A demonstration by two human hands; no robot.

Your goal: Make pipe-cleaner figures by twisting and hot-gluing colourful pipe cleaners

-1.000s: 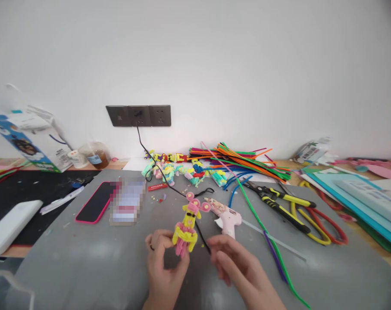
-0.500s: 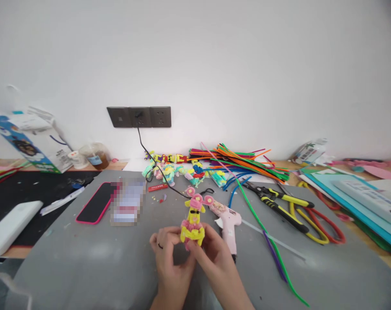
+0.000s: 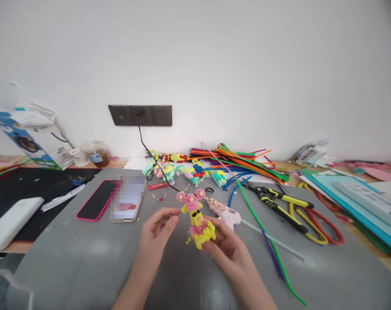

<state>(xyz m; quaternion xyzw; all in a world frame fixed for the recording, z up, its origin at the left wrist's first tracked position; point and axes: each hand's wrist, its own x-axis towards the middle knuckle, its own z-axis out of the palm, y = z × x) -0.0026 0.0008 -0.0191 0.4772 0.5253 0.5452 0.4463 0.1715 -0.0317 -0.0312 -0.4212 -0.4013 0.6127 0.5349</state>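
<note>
A small pipe-cleaner doll point(image 3: 197, 219), yellow with a pink dress, a pink hat and round pink knobs on top, is held up over the table, tilted a little to the left. My right hand point(image 3: 229, 245) pinches its lower right side between thumb and fingers. Left of the doll, my left hand point(image 3: 158, 234) holds nothing, thumb and index finger apart. Its fingertips come close to the doll's head; whether they touch it I cannot tell. Behind my right hand lies a pink glue gun point(image 3: 227, 215), its handle mostly hidden.
Pliers point(image 3: 279, 206) and scissors with red and yellow handles point(image 3: 331, 234) lie to the right. A long green pipe cleaner point(image 3: 256, 215) crosses the table beside a clear glue stick point(image 3: 273, 239). Bundled pipe cleaners point(image 3: 243, 159) lie at the back, two phones point(image 3: 98, 200) at left.
My left hand has let go of the doll and moved left. My right hand has shifted right, still gripping the doll, which now leans left.
</note>
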